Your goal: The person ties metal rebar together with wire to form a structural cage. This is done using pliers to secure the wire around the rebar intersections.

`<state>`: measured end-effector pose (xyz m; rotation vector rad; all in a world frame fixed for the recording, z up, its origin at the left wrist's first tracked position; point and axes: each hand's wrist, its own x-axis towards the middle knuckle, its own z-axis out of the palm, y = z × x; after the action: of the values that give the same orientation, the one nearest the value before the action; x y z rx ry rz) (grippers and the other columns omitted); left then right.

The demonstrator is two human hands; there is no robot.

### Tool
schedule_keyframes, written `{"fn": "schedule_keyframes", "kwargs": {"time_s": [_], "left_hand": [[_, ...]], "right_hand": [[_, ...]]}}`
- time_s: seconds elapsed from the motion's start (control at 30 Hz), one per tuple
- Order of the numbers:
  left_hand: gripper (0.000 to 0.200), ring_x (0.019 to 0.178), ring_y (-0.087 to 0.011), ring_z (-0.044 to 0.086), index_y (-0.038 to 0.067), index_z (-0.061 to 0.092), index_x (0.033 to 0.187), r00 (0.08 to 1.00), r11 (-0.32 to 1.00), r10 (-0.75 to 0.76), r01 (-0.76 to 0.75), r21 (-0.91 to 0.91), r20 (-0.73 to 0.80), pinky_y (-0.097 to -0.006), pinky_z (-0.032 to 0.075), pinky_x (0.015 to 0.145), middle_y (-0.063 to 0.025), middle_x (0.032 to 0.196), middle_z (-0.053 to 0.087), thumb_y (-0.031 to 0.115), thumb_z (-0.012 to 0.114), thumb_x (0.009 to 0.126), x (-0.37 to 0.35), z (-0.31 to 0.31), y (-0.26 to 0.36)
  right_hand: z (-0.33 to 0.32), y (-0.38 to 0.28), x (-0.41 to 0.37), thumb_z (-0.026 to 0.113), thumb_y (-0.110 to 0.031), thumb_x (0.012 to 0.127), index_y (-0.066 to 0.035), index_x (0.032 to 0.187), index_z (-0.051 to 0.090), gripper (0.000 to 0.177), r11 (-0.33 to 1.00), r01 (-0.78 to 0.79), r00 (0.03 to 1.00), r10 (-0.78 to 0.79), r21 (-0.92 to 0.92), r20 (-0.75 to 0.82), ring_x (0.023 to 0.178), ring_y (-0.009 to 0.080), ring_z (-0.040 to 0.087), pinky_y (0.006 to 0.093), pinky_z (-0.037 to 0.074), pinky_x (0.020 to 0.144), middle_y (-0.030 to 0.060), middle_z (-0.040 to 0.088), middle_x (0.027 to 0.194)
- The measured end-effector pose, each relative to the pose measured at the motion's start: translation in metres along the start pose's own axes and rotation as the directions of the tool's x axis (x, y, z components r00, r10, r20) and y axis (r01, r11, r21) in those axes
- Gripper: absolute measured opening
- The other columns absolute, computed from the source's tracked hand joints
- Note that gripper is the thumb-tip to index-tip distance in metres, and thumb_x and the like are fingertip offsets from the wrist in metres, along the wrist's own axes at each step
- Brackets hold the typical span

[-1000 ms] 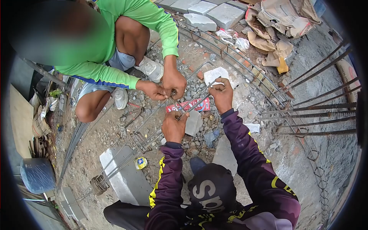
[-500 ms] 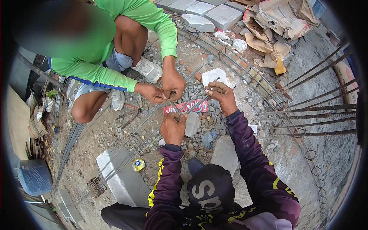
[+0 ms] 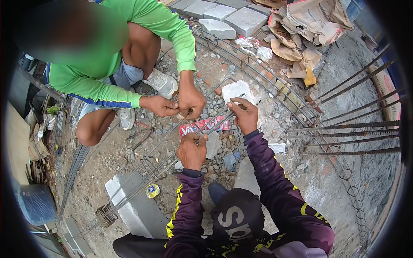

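Observation:
A narrow cage of thin steel rods (image 3: 137,189) runs diagonally over the ground in front of me. My left hand (image 3: 192,152) is closed around its rods near the middle, fingers partly hidden. Farther along, my right hand (image 3: 244,116) has its fingers bent over the rods' upper end. A square steel stirrup (image 3: 151,168) sits around the rods below my left hand. Across from me, a crouching co-worker in a green shirt has one hand (image 3: 161,105) and the other hand (image 3: 191,99) pinched together at the cage's far side. A red printed strip (image 3: 186,130) lies underneath.
Concrete blocks (image 3: 131,206) support the cage's lower end, by a bunch of stirrups (image 3: 106,216). A longer rebar cage (image 3: 258,69) curves behind. Ribbed bars (image 3: 352,132) jut in from the right. Torn cement bags (image 3: 307,26) lie at the back, and pliers-like red-handled tool (image 3: 142,134) lies left.
My right hand's fingers have folded lower over the rod ends. The co-worker's upper hand has turned knuckles-up and shifted slightly toward me. My left hand stays on the rods.

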<state>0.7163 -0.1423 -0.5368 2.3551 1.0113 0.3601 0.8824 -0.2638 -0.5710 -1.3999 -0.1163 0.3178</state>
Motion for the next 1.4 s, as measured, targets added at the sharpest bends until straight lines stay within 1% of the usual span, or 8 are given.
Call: {"fn": "schedule_keyframes", "kwargs": {"time_s": [0.1,0.4,0.6,0.7,0.83,0.93,1.17,1.4], "left_hand": [[0.030,0.074,-0.0352,0.063,0.004,0.063,0.078,1.000,1.000,0.011,-0.011,-0.004,-0.011,-0.0453,0.048,0.066,-0.0153,0.080,0.064,0.029,0.079,0.075,0.000,0.001,-0.002],[0.036,0.072,-0.0344,0.065,0.001,0.066,0.080,1.000,0.999,-0.001,0.001,-0.048,-0.013,-0.0421,0.049,0.066,-0.0165,0.077,0.067,0.032,0.082,0.073,0.001,-0.005,-0.004],[0.030,0.078,-0.0361,0.067,0.004,0.068,0.090,0.956,0.997,0.070,-0.071,-0.007,0.283,-0.0429,0.050,0.069,-0.0171,0.085,0.069,0.027,0.080,0.074,0.016,-0.023,-0.012],[0.025,0.078,-0.0352,0.067,0.006,0.069,0.092,0.942,0.988,0.125,-0.089,-0.127,0.311,-0.0431,0.050,0.069,-0.0154,0.084,0.070,0.022,0.079,0.075,0.022,-0.029,-0.024],[0.020,0.079,-0.0353,0.066,0.006,0.069,0.090,0.962,0.994,0.087,-0.065,-0.091,0.259,-0.0436,0.050,0.069,-0.0152,0.084,0.069,0.017,0.077,0.075,0.020,-0.027,-0.021],[0.018,0.081,-0.0365,0.065,0.005,0.067,0.089,0.973,0.979,0.204,-0.201,-0.035,0.111,-0.0455,0.049,0.069,-0.0156,0.091,0.067,0.014,0.076,0.076,0.012,-0.026,-0.019],[0.017,0.081,-0.0384,0.063,0.005,0.065,0.089,0.986,0.985,0.164,-0.165,0.060,0.009,-0.0472,0.048,0.068,-0.0145,0.092,0.061,0.010,0.074,0.075,-0.002,-0.025,-0.005],[0.017,0.082,-0.0396,0.063,0.004,0.063,0.088,0.980,0.980,0.197,-0.197,-0.009,0.006,-0.0488,0.048,0.068,-0.0147,0.094,0.061,0.010,0.073,0.077,0.001,-0.032,-0.007]], "right_hand": [[0.005,0.009,0.005,0.077,-0.012,0.082,0.000,0.104,0.069,0.027,0.996,0.081,0.995,-0.083,-0.032,-0.052,0.044,0.0063,0.051,0.0207,0.036,0.034,0.0073,0.066,0.071],[0.011,0.004,0.011,0.078,-0.013,0.080,0.001,0.102,0.069,0.028,0.973,-0.180,0.975,0.196,0.144,-0.107,0.057,0.0082,0.059,0.0210,0.040,0.045,0.0056,0.068,0.073],[0.009,0.001,0.015,0.076,-0.020,0.083,0.001,0.099,0.069,0.027,0.968,-0.212,0.973,0.222,0.133,-0.063,0.058,0.0092,0.058,0.0229,0.041,0.045,0.0045,0.066,0.072],[0.004,0.005,0.018,0.076,-0.020,0.083,0.001,0.096,0.070,0.026,0.971,-0.218,0.975,0.222,0.102,-0.026,0.058,0.0099,0.058,0.0229,0.042,0.045,0.0050,0.066,0.073],[-0.003,0.005,0.023,0.073,-0.021,0.087,0.003,0.102,0.069,0.029,0.950,-0.275,0.959,0.260,0.149,0.116,0.061,0.0108,0.061,0.0232,0.046,0.046,0.0072,0.068,0.079],[-0.009,0.001,0.020,0.070,-0.020,0.090,0.004,0.106,0.068,0.029,0.941,-0.270,0.959,0.243,0.205,0.148,0.065,0.0118,0.064,0.0235,0.052,0.049,0.0087,0.069,0.082],[0.004,0.014,0.014,0.067,-0.018,0.092,0.004,0.106,0.068,0.026,0.993,0.021,1.000,-0.020,0.117,-0.013,0.066,0.0119,0.065,0.0249,0.054,0.047,0.0089,0.069,0.084],[0.003,0.027,0.018,0.066,-0.017,0.091,0.001,0.104,0.069,0.022,0.994,-0.106,0.987,0.106,0.004,-0.118,0.058,0.0109,0.061,0.0258,0.053,0.044,0.0062,0.065,0.075]]}}
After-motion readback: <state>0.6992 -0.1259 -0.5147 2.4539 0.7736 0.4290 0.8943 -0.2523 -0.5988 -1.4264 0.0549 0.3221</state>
